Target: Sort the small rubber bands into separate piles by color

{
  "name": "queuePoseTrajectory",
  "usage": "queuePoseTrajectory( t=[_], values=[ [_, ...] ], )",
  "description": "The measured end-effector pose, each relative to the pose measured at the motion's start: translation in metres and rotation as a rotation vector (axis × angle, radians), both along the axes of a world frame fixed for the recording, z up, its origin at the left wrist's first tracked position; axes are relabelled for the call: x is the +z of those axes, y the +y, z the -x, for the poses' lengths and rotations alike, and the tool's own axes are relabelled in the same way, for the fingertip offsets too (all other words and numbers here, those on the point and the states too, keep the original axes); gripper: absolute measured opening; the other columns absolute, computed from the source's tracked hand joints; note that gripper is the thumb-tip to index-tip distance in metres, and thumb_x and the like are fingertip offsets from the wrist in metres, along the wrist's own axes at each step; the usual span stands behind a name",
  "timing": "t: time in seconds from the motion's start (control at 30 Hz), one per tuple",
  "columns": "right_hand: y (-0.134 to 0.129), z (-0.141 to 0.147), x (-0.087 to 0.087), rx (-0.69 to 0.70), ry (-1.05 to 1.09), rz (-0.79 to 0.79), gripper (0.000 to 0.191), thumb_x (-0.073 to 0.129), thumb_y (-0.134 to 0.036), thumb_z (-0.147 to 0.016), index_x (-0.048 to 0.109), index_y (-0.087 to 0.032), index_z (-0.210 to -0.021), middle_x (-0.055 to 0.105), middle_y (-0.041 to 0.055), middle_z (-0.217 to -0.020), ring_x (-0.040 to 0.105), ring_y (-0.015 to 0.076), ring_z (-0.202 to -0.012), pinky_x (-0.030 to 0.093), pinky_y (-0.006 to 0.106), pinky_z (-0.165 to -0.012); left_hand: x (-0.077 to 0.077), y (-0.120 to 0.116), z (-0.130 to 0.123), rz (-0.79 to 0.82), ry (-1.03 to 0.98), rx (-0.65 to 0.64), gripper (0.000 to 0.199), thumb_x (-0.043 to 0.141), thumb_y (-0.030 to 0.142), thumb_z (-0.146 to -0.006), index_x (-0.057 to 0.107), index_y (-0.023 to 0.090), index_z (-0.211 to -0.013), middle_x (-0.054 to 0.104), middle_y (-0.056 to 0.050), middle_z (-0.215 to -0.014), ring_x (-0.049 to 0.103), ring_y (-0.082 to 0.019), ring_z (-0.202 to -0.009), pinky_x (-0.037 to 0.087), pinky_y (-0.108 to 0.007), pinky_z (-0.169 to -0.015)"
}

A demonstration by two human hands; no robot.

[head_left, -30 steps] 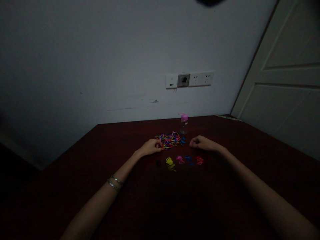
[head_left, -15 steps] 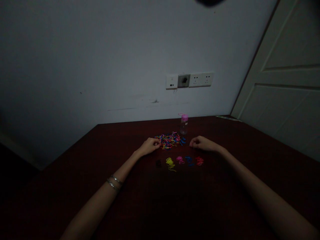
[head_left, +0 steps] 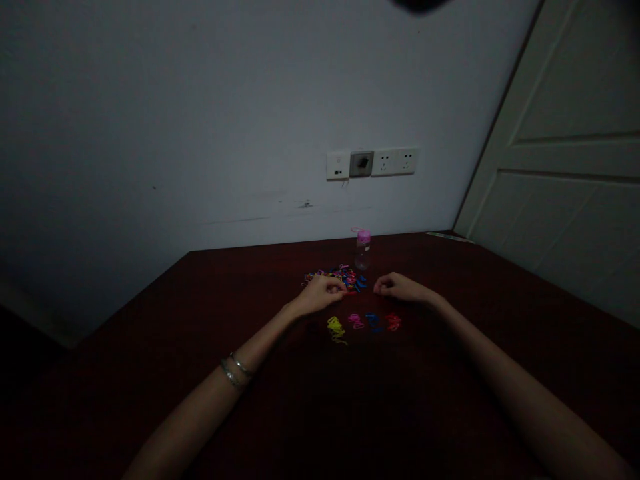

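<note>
My left hand [head_left: 323, 293] reaches over the front of a mixed pile of small coloured loops [head_left: 343, 272], which look like rubber bands or clips. Its thumb and fingers are pinched on a red loop [head_left: 351, 292] at the pile's near edge. My right hand [head_left: 397, 287] rests just right of the pile, its fingers curled together; whether anything is in them is hidden. Nearer to me lie separate little groups: yellow loops [head_left: 337, 329], pink loops [head_left: 356, 321], blue loops [head_left: 373, 322] and red loops [head_left: 393, 322].
Behind the pile stands a clear bottle [head_left: 363, 255] with a pink lid. Everything lies on a dark red table [head_left: 240, 273] against a wall with sockets [head_left: 394, 161]. A panelled door [head_left: 565, 173] is at the right. The light is dim.
My left hand has moved right across the front of the pile, from its left edge to a red loop. My right hand has stayed nearly in place; the view has shifted slightly.
</note>
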State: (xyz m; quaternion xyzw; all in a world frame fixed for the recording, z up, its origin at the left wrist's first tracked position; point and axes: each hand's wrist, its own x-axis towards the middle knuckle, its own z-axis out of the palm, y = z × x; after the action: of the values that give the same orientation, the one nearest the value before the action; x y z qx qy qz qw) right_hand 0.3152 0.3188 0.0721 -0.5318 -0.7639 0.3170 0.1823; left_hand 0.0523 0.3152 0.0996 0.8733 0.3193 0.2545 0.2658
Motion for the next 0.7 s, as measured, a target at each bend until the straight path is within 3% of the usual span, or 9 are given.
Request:
queuePoseTrajectory(
  t=[0.2, 0.33, 0.53, 0.7],
  values=[
    [0.0, 0.0, -0.001, 0.013, 0.003, -0.028, 0.022, 0.047, -0.025, -0.068, 0.062, -0.012, -0.079, 0.061, 0.0035, -0.07, 0.05, 0.0119, -0.06, 0.038, 0.023, -0.055, 0.001, -0.036, -0.053, -0.004, 0.15, -0.214, 0.02, 0.051, 0.023, -0.075, 0.066, 0.014, -0.085, 0.059, 0.0, -0.067, 0.048, -0.007, -0.057, 0.033, -0.017, -0.054],
    [-0.001, 0.001, 0.0, 0.029, 0.038, -0.028, 0.021, 0.047, -0.026, -0.069, 0.061, -0.012, -0.077, 0.06, 0.0028, -0.068, 0.048, 0.0109, -0.057, 0.038, 0.022, -0.053, -0.003, -0.048, -0.071, -0.011, 0.225, -0.255, 0.02, 0.052, 0.026, -0.075, 0.065, 0.018, -0.088, 0.061, 0.001, -0.07, 0.049, -0.007, -0.059, 0.033, -0.016, -0.054],
    [0.0, 0.001, 0.0, 0.011, 0.032, -0.034, 0.021, 0.048, -0.027, -0.068, 0.062, -0.013, -0.076, 0.06, 0.0027, -0.068, 0.049, 0.0112, -0.058, 0.038, 0.022, -0.053, -0.012, -0.047, -0.073, 0.029, 0.192, -0.24, 0.025, 0.055, 0.036, -0.073, 0.065, 0.018, -0.087, 0.061, 0.0, -0.071, 0.049, -0.008, -0.059, 0.032, -0.017, -0.052],
    [-0.002, 0.002, 0.002, 0.005, 0.023, -0.034, 0.021, 0.048, -0.025, -0.066, 0.063, -0.013, -0.077, 0.058, 0.0022, -0.064, 0.047, 0.0102, -0.054, 0.036, 0.021, -0.048, -0.014, -0.028, -0.051, 0.027, 0.051, -0.098, 0.027, 0.05, 0.034, -0.076, 0.066, 0.014, -0.083, 0.057, 0.0, -0.06, 0.046, -0.007, -0.052, 0.031, -0.017, -0.049]
  ],
)
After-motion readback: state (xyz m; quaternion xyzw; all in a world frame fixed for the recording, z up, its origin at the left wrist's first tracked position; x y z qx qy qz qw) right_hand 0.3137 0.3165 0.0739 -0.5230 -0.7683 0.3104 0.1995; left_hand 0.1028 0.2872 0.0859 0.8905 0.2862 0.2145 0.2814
